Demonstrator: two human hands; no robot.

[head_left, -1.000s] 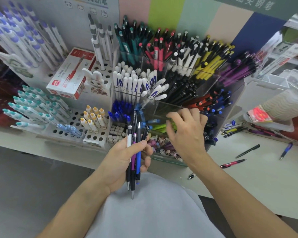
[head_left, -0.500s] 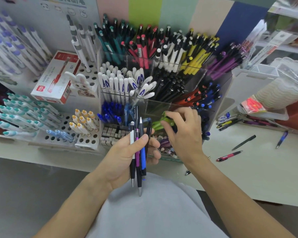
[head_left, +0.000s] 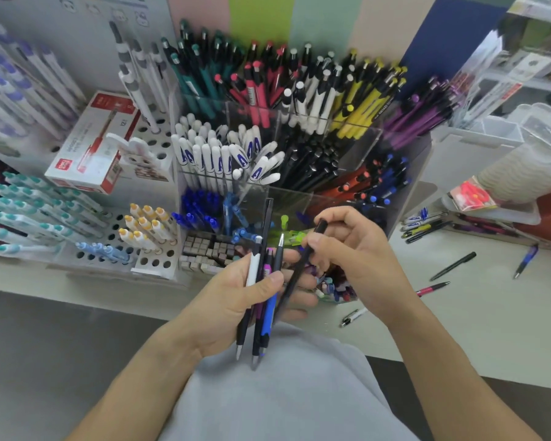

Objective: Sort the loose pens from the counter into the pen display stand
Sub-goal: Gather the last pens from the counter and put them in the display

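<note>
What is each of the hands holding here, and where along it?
The left hand grips a bundle of pens around their middles. The right hand pinches one black pen near its upper end.

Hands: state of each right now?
Left hand: grips a bundle of pens.
Right hand: pinches a single black pen, drawing it from the bundle.

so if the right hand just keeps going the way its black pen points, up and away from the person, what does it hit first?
Probably the clear pen display stand. The right hand pinches a black pen angled toward the stand's front compartments, where green pens sit just behind the hand. Depth is unclear from this one view, so treat that as likely.
</note>
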